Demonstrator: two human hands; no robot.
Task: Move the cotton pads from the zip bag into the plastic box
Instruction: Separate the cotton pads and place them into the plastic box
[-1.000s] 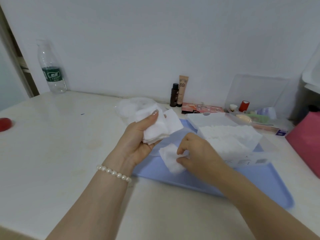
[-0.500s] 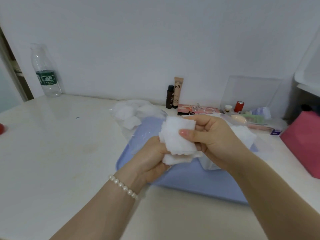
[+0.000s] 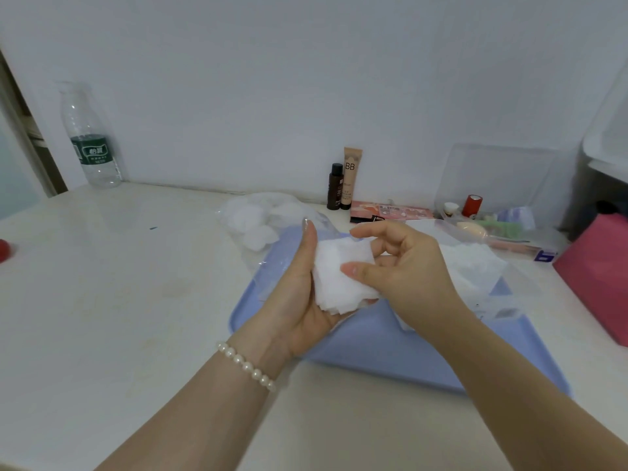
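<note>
While a stack of cotton pads (image 3: pixel 339 277) sits upright in the left hand (image 3: pixel 299 300), cupped by palm and curled fingers with the thumb raised along its left edge, gets squared by the right hand (image 3: pixel 401 266), thumb pressed on the front face and fingers hooked over the top edge. Differs from a second ago, when the right hand was down on the blue tray (image 3: pixel 390 348) pinching a stray pad off it: now joined to the bundle, so two loose lots have become one stack held over the tray. Means, probably, tidying before the drop rather than the drop itself. Plastic box (image 3: pixel 475 266) lies just right of the hands, already well filled with white pads, partly hidden behind the right wrist. Zip bag (image 3: pixel 258 219) lies on the table behind the left hand, still holding several round pads, so more trips likely remain. Risk worth noting: thin pads at the bottom edge fan out and could slip during the carry.
</note>
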